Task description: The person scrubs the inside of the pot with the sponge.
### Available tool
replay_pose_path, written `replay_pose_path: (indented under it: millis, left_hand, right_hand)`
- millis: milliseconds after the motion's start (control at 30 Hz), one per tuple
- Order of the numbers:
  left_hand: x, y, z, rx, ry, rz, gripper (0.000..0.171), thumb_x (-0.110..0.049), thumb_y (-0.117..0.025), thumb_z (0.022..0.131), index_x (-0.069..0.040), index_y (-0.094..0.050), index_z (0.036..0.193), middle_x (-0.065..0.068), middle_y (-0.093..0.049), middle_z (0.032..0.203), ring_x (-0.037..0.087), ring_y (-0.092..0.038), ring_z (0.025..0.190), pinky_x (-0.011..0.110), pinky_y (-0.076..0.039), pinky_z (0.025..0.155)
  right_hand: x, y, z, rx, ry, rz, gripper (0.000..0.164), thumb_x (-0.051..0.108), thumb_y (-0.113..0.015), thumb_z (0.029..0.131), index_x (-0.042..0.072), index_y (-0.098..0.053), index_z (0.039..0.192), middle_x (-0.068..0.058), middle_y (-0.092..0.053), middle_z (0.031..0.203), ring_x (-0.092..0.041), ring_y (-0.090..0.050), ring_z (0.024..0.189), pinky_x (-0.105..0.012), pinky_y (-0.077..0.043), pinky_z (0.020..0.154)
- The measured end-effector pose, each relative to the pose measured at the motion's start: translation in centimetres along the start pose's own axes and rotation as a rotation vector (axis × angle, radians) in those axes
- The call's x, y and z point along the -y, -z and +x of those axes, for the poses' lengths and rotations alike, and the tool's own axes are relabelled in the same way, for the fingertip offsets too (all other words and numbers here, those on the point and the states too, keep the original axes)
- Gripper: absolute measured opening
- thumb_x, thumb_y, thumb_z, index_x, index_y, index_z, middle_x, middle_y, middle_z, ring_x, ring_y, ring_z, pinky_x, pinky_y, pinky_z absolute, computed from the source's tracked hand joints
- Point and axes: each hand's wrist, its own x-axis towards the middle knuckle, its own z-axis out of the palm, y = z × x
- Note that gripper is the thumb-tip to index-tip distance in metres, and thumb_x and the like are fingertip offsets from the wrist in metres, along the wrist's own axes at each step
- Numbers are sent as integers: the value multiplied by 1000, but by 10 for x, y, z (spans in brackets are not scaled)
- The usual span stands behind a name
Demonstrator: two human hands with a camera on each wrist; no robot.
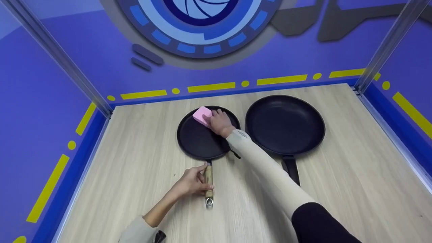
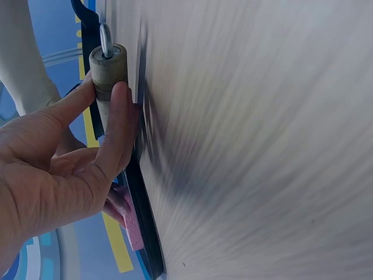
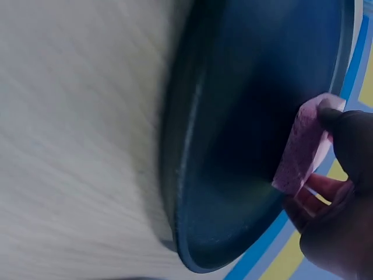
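A flat black pan (image 1: 199,141) lies on the wooden table, its wooden handle (image 1: 209,175) pointing toward me. My left hand (image 1: 191,180) grips that handle with thumb and fingers on either side; a metal ring shows at its end in the left wrist view. My right hand (image 1: 221,122) pinches a pink sponge (image 1: 202,115) at the far part of the pan's cooking surface. In the right wrist view the sponge (image 3: 302,146) is tilted against the dark surface, thumb on one side and fingers at the other.
To the right stands a larger, deeper black frying pan (image 1: 285,125), close to the flat pan. Its black handle (image 1: 293,170) is partly covered by my right sleeve (image 1: 266,168). Blue-purple printed walls (image 1: 209,76) enclose the wooden table (image 1: 135,145) at the back and sides.
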Motion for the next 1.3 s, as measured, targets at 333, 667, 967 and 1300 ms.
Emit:
replay_pose_path:
  millis: [333,667,967,1300]
  left_hand:
    - [1,8,12,10,39,-8,90,-1,-84,82,6,-32,155,7,-61,82,8,-62,61,35,-67,60]
    - [-2,17,18,-23,50,-11,91,1,-84,80,5,-33,155,6,-59,80,11,-63,63,35,-67,61]
    - [-3,9,10,-7,14,29,92,-2,-85,81,7,-31,155,9,-63,81,9,-61,63,34,-67,61]
    - [-2,1,-2,19,-7,65,92,-6,-86,82,8,-31,155,9,-62,86,7,-59,63,29,-65,59]
  right_hand:
    - [-4,1,-30,33,304,34,44,28,-64,101,25,-59,145,-20,-54,149,-43,-52,128,-56,-49,107]
    - [9,16,-40,185,412,192,42,26,-78,92,21,-70,133,-14,-62,144,-35,-52,136,-51,-43,117]
    - [8,16,-28,189,372,219,39,29,-84,86,18,-75,123,-10,-69,128,-31,-59,122,-43,-49,111]
    - [-21,8,2,-8,35,73,36,18,-64,101,20,-67,136,-18,-71,125,-39,-60,121,-49,-52,107]
